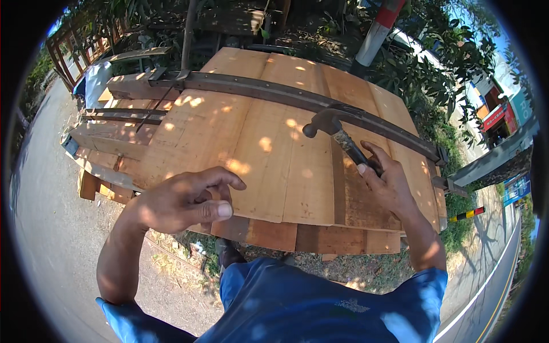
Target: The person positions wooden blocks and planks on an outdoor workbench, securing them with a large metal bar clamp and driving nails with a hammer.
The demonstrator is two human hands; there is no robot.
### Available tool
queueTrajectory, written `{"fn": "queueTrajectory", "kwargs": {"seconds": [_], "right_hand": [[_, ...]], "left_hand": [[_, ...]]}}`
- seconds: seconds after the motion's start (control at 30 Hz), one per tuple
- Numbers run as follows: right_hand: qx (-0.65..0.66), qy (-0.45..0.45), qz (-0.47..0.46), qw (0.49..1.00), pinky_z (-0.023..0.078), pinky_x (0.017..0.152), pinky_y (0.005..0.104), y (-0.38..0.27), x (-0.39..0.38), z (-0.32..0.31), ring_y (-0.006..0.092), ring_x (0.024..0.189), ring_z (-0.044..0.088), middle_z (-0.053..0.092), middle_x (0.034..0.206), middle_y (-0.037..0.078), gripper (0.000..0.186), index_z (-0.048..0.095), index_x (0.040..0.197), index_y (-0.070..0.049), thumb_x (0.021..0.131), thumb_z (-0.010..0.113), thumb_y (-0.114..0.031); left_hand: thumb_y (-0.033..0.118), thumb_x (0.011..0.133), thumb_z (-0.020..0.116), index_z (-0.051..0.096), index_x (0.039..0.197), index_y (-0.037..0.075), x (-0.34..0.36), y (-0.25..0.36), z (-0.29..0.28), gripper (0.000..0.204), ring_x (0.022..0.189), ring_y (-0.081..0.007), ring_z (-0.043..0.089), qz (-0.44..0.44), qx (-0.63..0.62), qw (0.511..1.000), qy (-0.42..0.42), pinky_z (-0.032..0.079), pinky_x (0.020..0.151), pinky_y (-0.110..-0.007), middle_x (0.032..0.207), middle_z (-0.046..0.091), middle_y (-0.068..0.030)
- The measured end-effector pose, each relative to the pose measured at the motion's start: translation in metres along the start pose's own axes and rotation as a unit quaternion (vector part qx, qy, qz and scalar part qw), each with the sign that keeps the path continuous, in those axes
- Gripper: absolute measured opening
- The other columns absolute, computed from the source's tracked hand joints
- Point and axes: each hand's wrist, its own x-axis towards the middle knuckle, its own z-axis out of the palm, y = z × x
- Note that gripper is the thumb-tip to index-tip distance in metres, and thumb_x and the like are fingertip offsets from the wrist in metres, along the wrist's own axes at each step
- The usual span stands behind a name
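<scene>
My right hand (389, 178) is closed round the dark handle of a claw hammer (350, 146), whose head points up and to the left above the boards. Tape or wrapping shows on the handle just below the head. My left hand (186, 200) is raised over the near left edge of the wooden panel (257, 166), fingers curled but apart, with nothing in them. Several wide planks lie side by side to form this panel, dappled with sunlight. Across its far part runs a long dark metal bar clamp (257, 86), its ends reaching past both sides.
Thick timber pieces (108, 137) are stacked at the left, with another metal bar (126, 114) among them. More boards (257, 235) jut out under the near edge. A red and white post (377, 34) and leafy branches stand beyond. A road (492, 286) runs along the right.
</scene>
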Motion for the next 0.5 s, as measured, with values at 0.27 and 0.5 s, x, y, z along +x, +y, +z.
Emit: {"fn": "queueTrajectory", "kwargs": {"seconds": [0.27, 0.5], "right_hand": [[-0.063, 0.054, 0.112, 0.990, 0.050, 0.065, 0.0357, -0.045, 0.080, 0.053, 0.0212, 0.064, 0.063, 0.064, 0.073, 0.013, 0.029, 0.064, 0.110, 0.003, 0.089, 0.066, -0.017], [0.076, 0.138, 0.232, 0.960, 0.052, 0.064, 0.0434, -0.080, 0.127, 0.091, 0.0312, 0.068, 0.070, 0.065, 0.073, 0.020, 0.029, 0.059, 0.119, 0.000, 0.097, 0.058, -0.018]], "left_hand": [[0.043, 0.100, 0.049, 0.070, 0.105, -0.002, 0.219, -0.063, -0.308, 0.050, 0.108, -0.0382, 0.064, -0.069, 0.627, 0.759, 0.160, 0.048, 0.094, -0.048, 0.109, 0.069, -0.0216], [0.044, 0.101, 0.044, 0.065, 0.120, 0.000, 0.425, -0.165, -0.386, 0.053, 0.123, -0.0370, 0.056, -0.043, 0.584, 0.804, 0.102, 0.044, 0.104, -0.047, 0.131, 0.061, -0.0203]]}}
